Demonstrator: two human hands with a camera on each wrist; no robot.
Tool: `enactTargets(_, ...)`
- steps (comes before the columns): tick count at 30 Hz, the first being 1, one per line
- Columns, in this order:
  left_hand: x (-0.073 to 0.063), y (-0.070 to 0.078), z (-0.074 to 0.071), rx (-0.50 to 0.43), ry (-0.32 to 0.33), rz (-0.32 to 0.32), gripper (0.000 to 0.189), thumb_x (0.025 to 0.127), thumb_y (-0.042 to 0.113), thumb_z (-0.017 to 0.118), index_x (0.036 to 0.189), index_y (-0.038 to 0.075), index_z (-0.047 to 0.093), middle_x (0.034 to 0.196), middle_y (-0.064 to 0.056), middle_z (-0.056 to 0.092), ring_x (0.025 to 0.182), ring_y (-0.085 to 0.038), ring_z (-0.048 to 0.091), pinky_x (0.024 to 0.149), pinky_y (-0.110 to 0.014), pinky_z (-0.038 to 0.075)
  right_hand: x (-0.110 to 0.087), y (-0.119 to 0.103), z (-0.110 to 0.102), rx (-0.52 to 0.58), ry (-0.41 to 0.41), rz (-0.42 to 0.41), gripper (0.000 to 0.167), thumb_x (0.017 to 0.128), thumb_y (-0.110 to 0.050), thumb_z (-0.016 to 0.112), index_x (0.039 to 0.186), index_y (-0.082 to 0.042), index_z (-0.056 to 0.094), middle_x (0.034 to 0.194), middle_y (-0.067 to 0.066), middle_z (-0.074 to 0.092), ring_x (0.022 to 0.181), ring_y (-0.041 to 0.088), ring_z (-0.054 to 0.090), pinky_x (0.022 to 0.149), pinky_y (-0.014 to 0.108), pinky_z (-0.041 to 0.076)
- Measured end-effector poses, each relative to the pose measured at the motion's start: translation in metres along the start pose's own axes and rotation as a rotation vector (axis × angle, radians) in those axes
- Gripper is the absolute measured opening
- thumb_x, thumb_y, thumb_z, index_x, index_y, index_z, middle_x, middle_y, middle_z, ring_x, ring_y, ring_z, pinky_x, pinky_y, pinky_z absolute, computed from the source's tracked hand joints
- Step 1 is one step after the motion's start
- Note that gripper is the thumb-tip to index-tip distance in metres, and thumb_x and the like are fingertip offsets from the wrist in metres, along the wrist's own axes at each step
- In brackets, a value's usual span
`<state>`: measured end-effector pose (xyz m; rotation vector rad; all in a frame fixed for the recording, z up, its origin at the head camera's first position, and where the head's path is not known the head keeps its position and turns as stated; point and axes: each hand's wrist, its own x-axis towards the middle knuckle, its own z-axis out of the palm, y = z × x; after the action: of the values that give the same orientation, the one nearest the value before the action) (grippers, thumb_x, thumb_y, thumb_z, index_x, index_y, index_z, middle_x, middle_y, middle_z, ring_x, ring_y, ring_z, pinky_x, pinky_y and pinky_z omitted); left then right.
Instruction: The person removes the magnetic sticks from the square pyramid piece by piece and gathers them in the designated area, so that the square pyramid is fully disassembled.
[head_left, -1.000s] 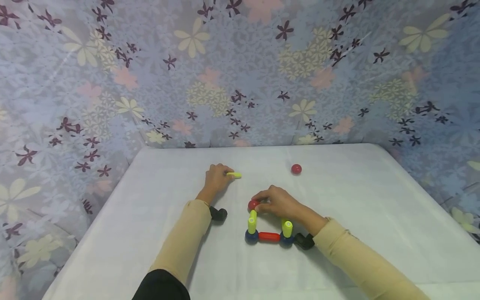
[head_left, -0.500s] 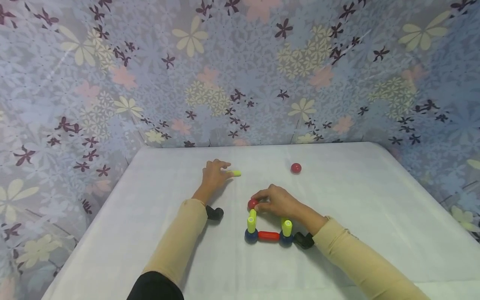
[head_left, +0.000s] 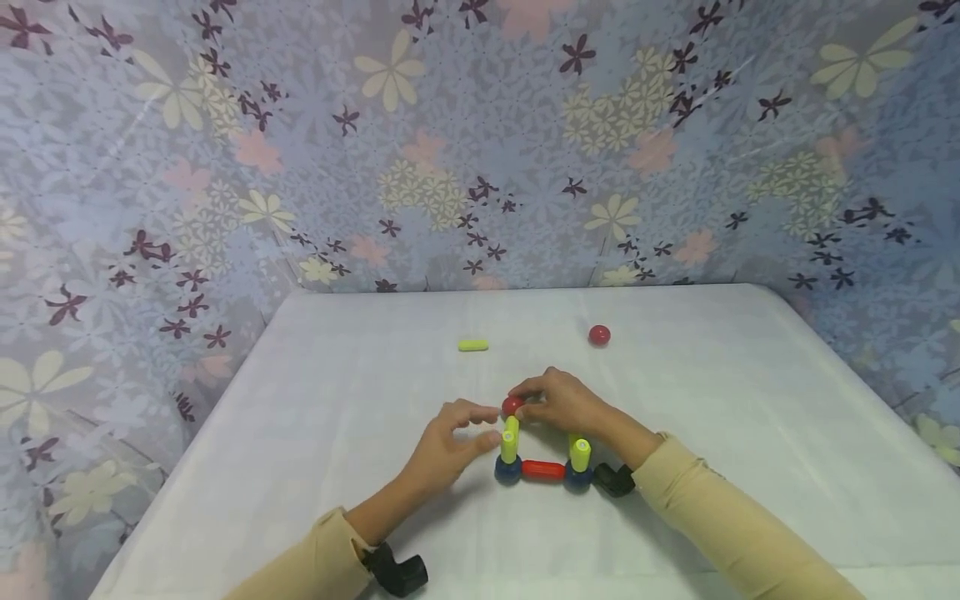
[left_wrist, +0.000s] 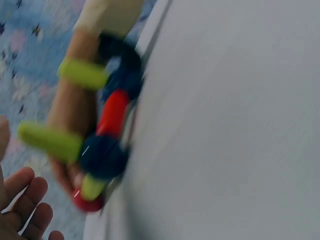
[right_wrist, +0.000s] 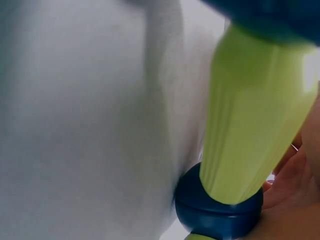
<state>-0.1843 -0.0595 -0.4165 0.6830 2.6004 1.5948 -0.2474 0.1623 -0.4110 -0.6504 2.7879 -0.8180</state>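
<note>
Linked toy rods and balls stand on the table: a red rod [head_left: 543,470] joins two dark blue balls [head_left: 507,469], and a yellow-green rod [head_left: 581,455] rises from each. More yellow-green rods run back from them. At the far left corner, my right hand [head_left: 564,404] pinches a red ball [head_left: 512,406] between thumb and fingers. My left hand [head_left: 446,446], thumb and fingers apart and holding nothing, is just left of the near-left rod. Its fingers [left_wrist: 29,200] show beside the blurred toy in the left wrist view. A yellow-green rod [right_wrist: 255,115] fills much of the right wrist view.
A loose yellow-green rod [head_left: 473,345] lies farther back on the white-covered table [head_left: 337,375]. Another red ball [head_left: 599,335] rests at the back right. Behind the table hangs a flowered cloth [head_left: 480,150]. Black wrist-camera mounts [head_left: 397,572] stick out beneath the sleeves.
My left hand let go of the loose yellow-green rod, leaving it on the table, and came back toward me and the linked toy. My right hand stays on the red ball.
</note>
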Motion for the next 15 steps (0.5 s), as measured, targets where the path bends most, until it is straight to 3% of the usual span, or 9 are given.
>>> enactTargets(5,-0.014,0.002,0.015,-0.003,-0.033,-0.01,0.039,0.079,0.033,0.074,0.114,0.019,0.066,0.11,0.008,0.066,0.103,-0.014,0.049,0.09,-0.038,0.04,-0.001,-0.001,0.0,0.005,0.002,0.003,0.034,0.079,-0.029,0.075,0.112,-0.021,0.07,0.098,-0.01,0.072,0.086,0.013,0.051,0.074,0.027,0.041)
enactTargets(11,-0.013,0.006,0.022,0.067,0.009,-0.037,0.031,0.078,0.031,0.075,0.105,0.019,0.068,0.106,0.008,0.068,0.101,-0.011,0.05,0.092,-0.037,0.035,-0.002,-0.001,-0.003,-0.035,-0.003,0.004,0.034,0.08,-0.03,0.074,0.113,-0.022,0.069,0.098,-0.011,0.071,0.086,0.011,0.05,0.075,0.027,0.042)
enactTargets(15,-0.01,0.008,0.022,0.097,0.028,-0.044,0.025,0.078,0.029,0.075,0.1,0.017,0.069,0.102,0.006,0.069,0.099,-0.014,0.051,0.089,-0.036,0.033,-0.004,-0.005,-0.01,-0.061,-0.046,-0.001,0.037,0.082,-0.028,0.072,0.118,-0.019,0.067,0.107,-0.006,0.071,0.09,0.013,0.054,0.079,0.03,0.045)
